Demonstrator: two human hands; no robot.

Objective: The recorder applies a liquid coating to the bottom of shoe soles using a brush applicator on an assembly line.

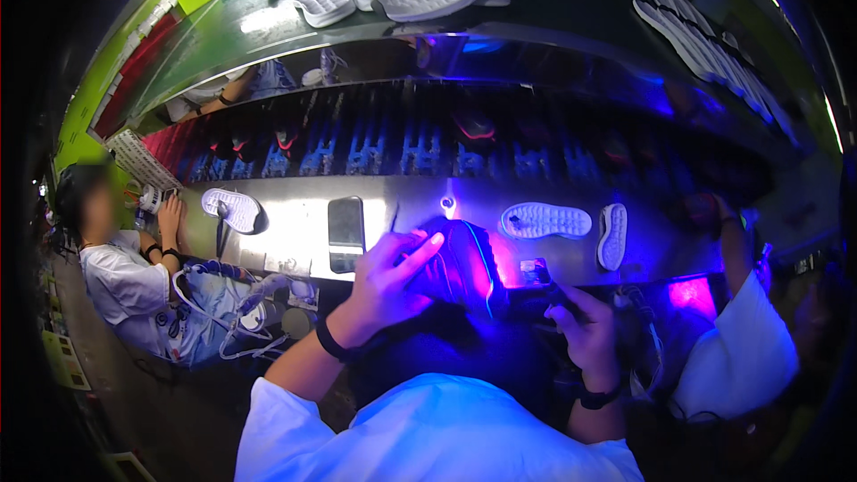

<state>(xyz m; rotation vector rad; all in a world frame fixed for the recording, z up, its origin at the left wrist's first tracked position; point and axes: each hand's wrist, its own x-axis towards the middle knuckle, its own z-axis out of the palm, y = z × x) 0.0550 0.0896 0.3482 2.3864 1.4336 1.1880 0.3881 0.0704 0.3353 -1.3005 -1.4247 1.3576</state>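
Observation:
My left hand (pixel 393 281) grips a dark shoe upper (pixel 451 268) at the table's near edge, its fingers over the left side. Violet light falls on the upper and glows pink along its right edge. To the right of it, my right hand (pixel 585 330) is closed on a thin dark tool whose kind I cannot make out. A small dark rectangular piece (pixel 534 272) lies just beyond the fingers; whether it belongs to the tool is unclear. Close behind the upper sits a white shoe sole (pixel 546 220), lying flat.
A phone (pixel 346 234) lies left of my left hand on the metal table (pixel 384 192). Another sole (pixel 612 236) lies right, one more (pixel 232 210) left. Behind runs a dark rack (pixel 366 147), then a green belt (pixel 223 45) with several soles. People sit on both sides.

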